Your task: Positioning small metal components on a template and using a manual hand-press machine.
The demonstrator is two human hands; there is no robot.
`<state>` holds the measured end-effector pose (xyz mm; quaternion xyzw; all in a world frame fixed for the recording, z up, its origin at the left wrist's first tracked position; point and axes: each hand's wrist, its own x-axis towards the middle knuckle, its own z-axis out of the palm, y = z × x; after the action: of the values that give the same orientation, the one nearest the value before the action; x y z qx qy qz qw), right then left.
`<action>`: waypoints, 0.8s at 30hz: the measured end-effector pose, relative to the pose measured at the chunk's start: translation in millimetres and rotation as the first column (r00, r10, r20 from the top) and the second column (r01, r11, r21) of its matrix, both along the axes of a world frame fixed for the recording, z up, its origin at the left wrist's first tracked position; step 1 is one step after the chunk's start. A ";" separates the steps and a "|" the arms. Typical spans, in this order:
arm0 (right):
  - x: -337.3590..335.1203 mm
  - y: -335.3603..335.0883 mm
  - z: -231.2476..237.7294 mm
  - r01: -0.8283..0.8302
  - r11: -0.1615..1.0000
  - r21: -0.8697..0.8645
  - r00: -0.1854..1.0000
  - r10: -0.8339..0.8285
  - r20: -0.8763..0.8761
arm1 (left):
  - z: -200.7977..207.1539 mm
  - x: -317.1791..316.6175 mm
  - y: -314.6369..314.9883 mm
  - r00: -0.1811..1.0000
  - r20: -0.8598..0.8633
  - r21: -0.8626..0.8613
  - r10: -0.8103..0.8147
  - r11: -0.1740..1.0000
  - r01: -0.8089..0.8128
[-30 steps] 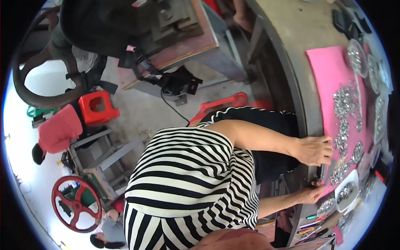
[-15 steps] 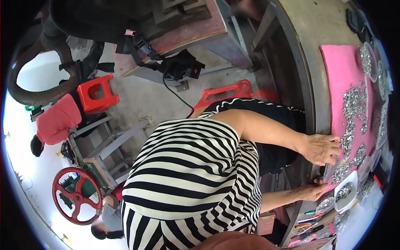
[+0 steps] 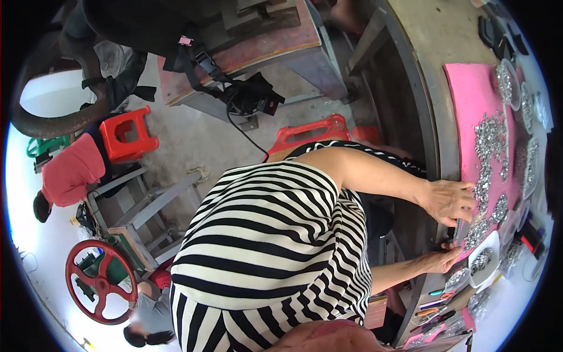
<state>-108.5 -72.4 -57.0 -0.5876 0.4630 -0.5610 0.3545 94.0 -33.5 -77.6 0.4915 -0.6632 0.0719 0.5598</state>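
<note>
A pink ribbed mat (image 3: 469, 88) lies along the worktable at the right. Many small shiny silver metal pieces (image 3: 489, 146) are strewn over it in a long heap. My left hand (image 3: 447, 202) hovers at the mat's near edge beside the heap, its fingers bent downward and spread apart. Below it in the picture, my right hand (image 3: 441, 259) is at the heap's lower end, fingertips drawn together. Whatever is between those fingertips is too small to make out. A white tray (image 3: 491, 242) with more silver pieces stands close to my right hand.
Clear tubs (image 3: 516, 88) of silver pieces line the mat's far side. Pens and hand tools (image 3: 431, 314) lie near the tray. Red stools (image 3: 126, 138), a red handwheel (image 3: 102, 284) and two other people (image 3: 76, 170) are at the left. A black strap (image 3: 205, 64) hangs from a bench.
The whole view has shifted slightly left. My left hand stays over the mat's edge with its fingers a little more bent. My right hand has moved slightly up toward the heap.
</note>
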 end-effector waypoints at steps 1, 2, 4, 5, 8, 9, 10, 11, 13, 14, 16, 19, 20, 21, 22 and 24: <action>-0.5 -0.2 -1.1 0.001 1.000 -0.001 1.000 -0.001 0.002 | 10.0 6.4 7.4 0.994 -0.073 -0.111 0.084 0.990 -0.092; 1.3 0.0 -2.2 0.005 1.000 0.001 1.000 -0.005 0.016 | 18.7 15.0 19.9 0.977 -0.153 -0.219 0.151 0.959 -0.182; -5.9 -3.1 -8.2 -0.030 0.999 -0.042 1.000 0.030 0.002 | 8.6 31.8 56.1 0.950 -0.295 -0.191 0.101 0.968 -0.162; -10.2 -4.9 -9.5 -0.028 0.999 -0.043 1.000 0.028 0.002 | -5.2 46.1 82.5 0.935 -0.259 -0.128 0.242 0.951 -0.281; -12.5 -3.0 -10.3 -0.087 0.996 -0.029 0.996 0.087 -0.002 | -64.5 98.2 174.7 0.735 -0.396 0.478 0.551 0.807 -0.347; -7.8 -1.3 -8.1 -0.088 0.996 -0.028 0.996 0.088 0.006 | -112.2 104.4 203.2 0.538 -0.450 0.608 0.713 0.686 -0.399; -5.1 1.0 -5.7 -0.077 0.997 -0.023 0.997 0.077 0.011 | -167.7 109.9 245.4 0.438 -0.343 0.748 0.831 0.523 -0.408; -3.4 5.0 -2.2 -0.053 0.998 -0.017 0.998 0.054 0.013 | -191.6 111.3 277.6 0.286 -0.171 0.922 0.943 0.256 -0.291; -5.9 6.5 1.6 -0.059 0.998 -0.016 0.998 0.059 -0.013 | -258.0 100.8 346.7 0.198 -0.030 0.992 0.980 0.053 -0.113; -4.5 4.8 -1.2 -0.079 0.996 -0.029 0.997 0.078 -0.017 | -260.8 93.4 367.1 0.154 0.097 0.963 0.983 -0.053 -0.266; -1.4 3.7 -1.0 -0.052 0.999 -0.010 0.998 0.052 -0.027 | -271.2 98.3 401.5 0.107 0.089 0.985 0.990 -0.071 -0.159; -1.0 4.3 -1.4 -0.042 0.999 -0.023 0.997 0.040 -0.066 | -279.5 115.3 446.0 -0.058 0.073 0.982 0.996 -0.061 0.180; -1.1 2.0 -0.9 -0.024 0.999 -0.028 0.999 0.023 -0.042 | -282.3 120.2 452.6 -0.124 0.076 0.956 0.989 -0.037 0.291; -2.0 -0.5 0.1 -0.008 0.999 -0.035 1.000 0.008 -0.018 | -285.5 123.6 458.8 -0.190 0.087 0.918 0.978 -0.005 0.396; -5.7 -1.4 -3.3 -0.032 0.998 -0.052 0.999 0.030 -0.043 | -289.0 125.7 464.5 -0.254 0.105 0.869 0.961 0.036 0.494; -4.3 -0.1 -5.6 -0.032 0.999 -0.037 0.999 0.031 -0.039 | -296.2 136.3 471.2 -0.376 0.160 0.750 0.913 0.136 0.648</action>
<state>-112.8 -72.5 -62.6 -0.6120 0.4497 -0.5525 0.3434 230.3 437.7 -373.9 0.6909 0.4492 -0.4844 0.2936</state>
